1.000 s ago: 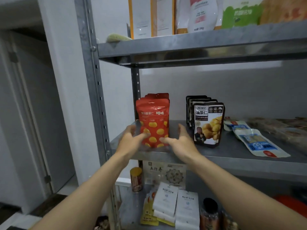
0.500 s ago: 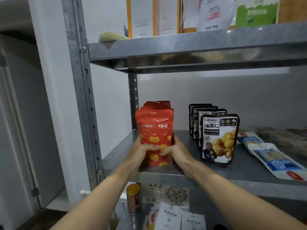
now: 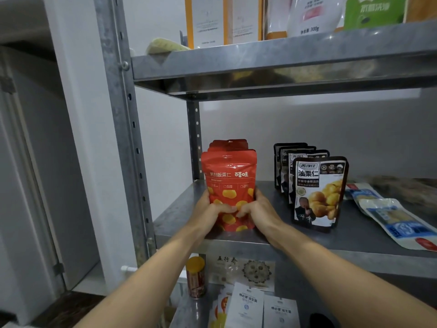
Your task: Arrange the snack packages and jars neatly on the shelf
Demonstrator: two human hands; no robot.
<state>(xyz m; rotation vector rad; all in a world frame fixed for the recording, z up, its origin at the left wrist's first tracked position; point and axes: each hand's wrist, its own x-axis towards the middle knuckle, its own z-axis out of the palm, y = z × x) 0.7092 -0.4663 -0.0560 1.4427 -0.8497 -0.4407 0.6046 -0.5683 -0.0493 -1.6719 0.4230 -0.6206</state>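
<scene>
A row of red chestnut snack pouches [image 3: 229, 171] stands upright at the left end of the middle metal shelf [image 3: 307, 242]. My left hand [image 3: 209, 208] grips the front pouch's left lower side and my right hand [image 3: 256, 209] grips its right lower side, thumbs meeting across its front. To the right stands a row of black chestnut pouches [image 3: 318, 192], upright and apart from my hands. Further right, blue-and-white flat packets [image 3: 397, 223] lie on the shelf.
The upper shelf [image 3: 283, 60] carries boxes and bags close overhead. A steel upright [image 3: 123, 129] stands at the left. On the lower shelf are an orange-lidded jar [image 3: 195, 276], white sachets [image 3: 248, 306] and a patterned box [image 3: 246, 268].
My hands went from hovering apart in front of the red pouches to closing on both sides of the front pouch. The view has come closer to the shelf.
</scene>
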